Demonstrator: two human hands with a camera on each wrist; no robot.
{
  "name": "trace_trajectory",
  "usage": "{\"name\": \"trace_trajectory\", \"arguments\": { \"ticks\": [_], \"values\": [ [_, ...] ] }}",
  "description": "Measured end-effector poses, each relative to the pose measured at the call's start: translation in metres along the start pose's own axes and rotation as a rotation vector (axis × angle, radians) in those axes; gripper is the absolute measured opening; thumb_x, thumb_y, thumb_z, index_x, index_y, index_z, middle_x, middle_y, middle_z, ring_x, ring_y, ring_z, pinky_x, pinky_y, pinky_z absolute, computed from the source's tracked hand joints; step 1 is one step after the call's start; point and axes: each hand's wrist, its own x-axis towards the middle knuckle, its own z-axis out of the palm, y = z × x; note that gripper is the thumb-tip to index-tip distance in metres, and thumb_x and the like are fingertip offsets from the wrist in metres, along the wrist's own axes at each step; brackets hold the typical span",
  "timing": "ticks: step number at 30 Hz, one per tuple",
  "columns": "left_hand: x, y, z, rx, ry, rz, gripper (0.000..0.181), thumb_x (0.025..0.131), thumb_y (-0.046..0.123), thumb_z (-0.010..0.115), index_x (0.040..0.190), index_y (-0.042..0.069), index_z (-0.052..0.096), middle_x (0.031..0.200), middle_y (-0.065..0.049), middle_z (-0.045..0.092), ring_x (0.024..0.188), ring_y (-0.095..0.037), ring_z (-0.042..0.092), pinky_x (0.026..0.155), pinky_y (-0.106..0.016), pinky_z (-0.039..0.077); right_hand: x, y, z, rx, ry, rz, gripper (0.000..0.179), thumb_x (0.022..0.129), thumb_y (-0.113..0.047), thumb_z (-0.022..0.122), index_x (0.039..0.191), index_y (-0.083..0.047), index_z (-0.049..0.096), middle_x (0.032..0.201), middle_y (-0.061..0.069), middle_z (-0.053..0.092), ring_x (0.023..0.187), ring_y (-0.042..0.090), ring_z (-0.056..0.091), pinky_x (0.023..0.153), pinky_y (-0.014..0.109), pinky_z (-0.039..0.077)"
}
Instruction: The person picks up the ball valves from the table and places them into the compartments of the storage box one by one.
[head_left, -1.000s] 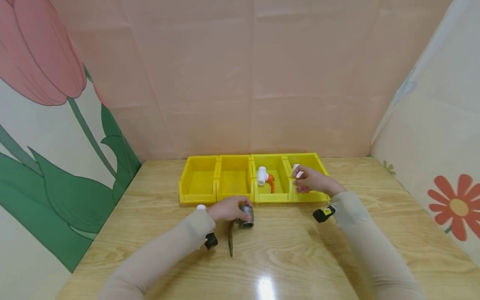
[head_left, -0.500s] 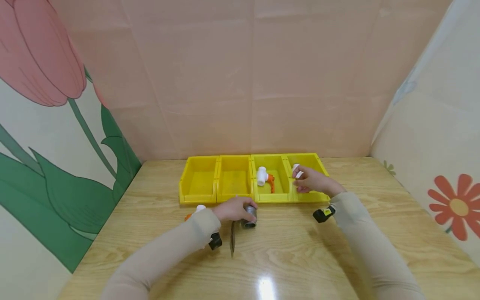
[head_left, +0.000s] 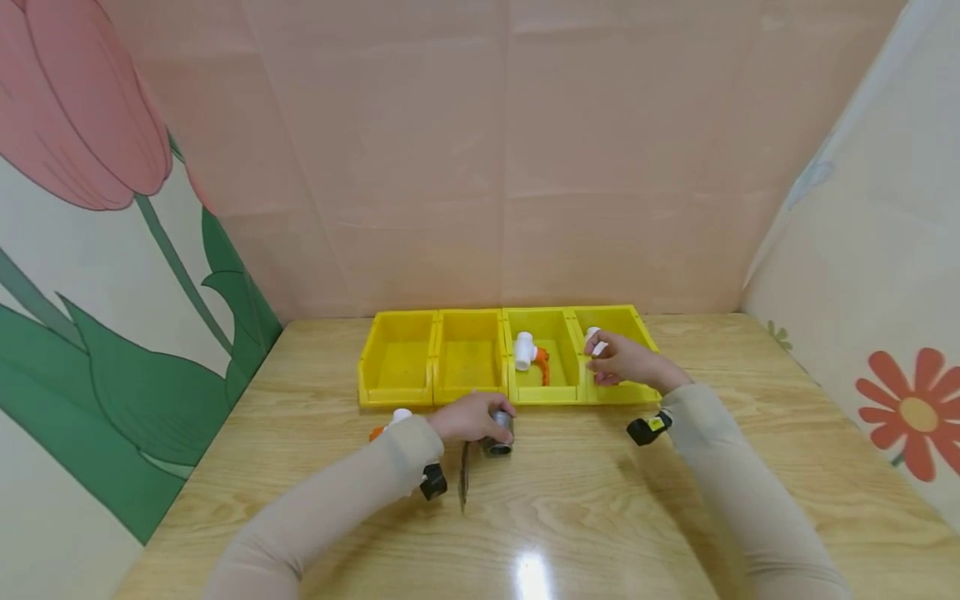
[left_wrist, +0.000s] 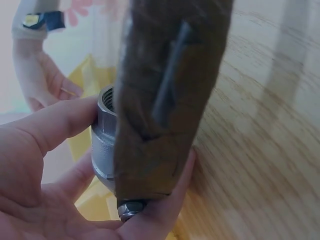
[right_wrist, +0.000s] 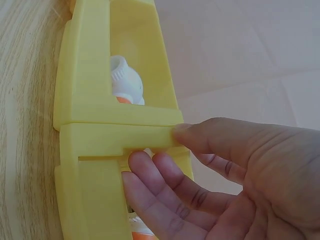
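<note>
My left hand [head_left: 468,417] grips a grey metal ball valve [head_left: 500,433] just above or on the table, in front of the second and third bins. In the left wrist view, its threaded opening faces up between thumb and fingers, and a long brownish lever [left_wrist: 165,95] covers part of the body. My right hand [head_left: 633,362] is at the fourth yellow bin [head_left: 630,321]. Close up, the thumb lies on the rim of the dividing wall [right_wrist: 145,137] and curled fingers press its other side. A white valve with an orange handle [head_left: 524,352] lies in the third bin.
Partly hidden behind my left wrist, another white and orange valve [head_left: 401,415] lies on the wooden table [head_left: 570,517]. A white piece [head_left: 592,333] shows in the fourth bin. Two more yellow bins [head_left: 397,392] stand at the left of the row, against the back wall.
My left hand has shifted slightly to the right with the metal ball valve, uncovering more of the white and orange valve behind the wrist. The right hand has stayed still.
</note>
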Motion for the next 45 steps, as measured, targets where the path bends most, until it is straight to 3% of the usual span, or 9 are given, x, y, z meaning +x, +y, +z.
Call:
{"name": "trace_trajectory", "arguments": {
  "ticks": [5,16,25,31,36,45],
  "values": [
    [-0.001,0.0,0.001,-0.033,0.012,-0.013,0.033,0.085,0.012,0.074,0.117,0.009,0.063,0.102,-0.007,0.059,0.079,-0.019,0.056,0.063,-0.039,0.054,0.0,0.001,-0.001,-0.007,-0.006,0.008,0.029,0.098,-0.014,0.057,0.117,0.0,0.042,0.094,0.018,0.057,0.082,0.026,0.062,0.074,0.037,0.057],
    [0.0,-0.006,0.003,-0.07,0.055,-0.019,0.033,0.082,0.013,0.077,0.113,0.013,0.066,0.104,-0.008,0.058,0.085,-0.021,0.056,0.064,-0.037,0.056,0.003,0.003,-0.002,-0.013,-0.004,0.037,0.026,0.098,-0.014,0.058,0.117,-0.004,0.043,0.094,0.017,0.057,0.082,0.026,0.062,0.076,0.037,0.058],
    [0.001,-0.014,-0.001,-0.181,0.027,-0.009,0.035,0.081,0.013,0.077,0.115,0.011,0.066,0.11,-0.011,0.056,0.087,-0.023,0.057,0.069,-0.041,0.057,0.0,-0.003,-0.001,-0.01,-0.008,0.032,0.029,0.098,-0.014,0.057,0.119,-0.001,0.041,0.096,0.018,0.056,0.083,0.026,0.062,0.078,0.038,0.058],
    [0.001,-0.018,-0.009,-0.279,-0.02,-0.02,0.038,0.084,0.015,0.074,0.12,0.011,0.065,0.117,-0.011,0.054,0.088,-0.023,0.058,0.075,-0.042,0.057,-0.002,-0.004,-0.001,-0.01,-0.014,0.029,0.029,0.098,-0.014,0.057,0.119,-0.001,0.041,0.097,0.018,0.056,0.084,0.027,0.062,0.078,0.039,0.058],
    [0.001,-0.016,-0.019,-0.344,-0.022,-0.019,0.04,0.084,0.015,0.073,0.122,0.012,0.063,0.122,-0.014,0.053,0.091,-0.025,0.059,0.077,-0.045,0.056,-0.002,-0.005,-0.001,-0.011,-0.015,0.028,0.03,0.098,-0.014,0.056,0.12,-0.001,0.041,0.097,0.019,0.056,0.085,0.029,0.062,0.079,0.04,0.057],
    [-0.002,0.002,-0.051,-0.363,0.01,-0.012,0.042,0.087,0.016,0.069,0.127,0.014,0.06,0.134,-0.018,0.047,0.098,-0.029,0.059,0.081,-0.045,0.054,0.0,-0.002,-0.001,-0.01,-0.015,0.033,0.029,0.098,-0.014,0.057,0.119,-0.001,0.041,0.097,0.018,0.056,0.084,0.027,0.062,0.079,0.039,0.058]
  ]
}}
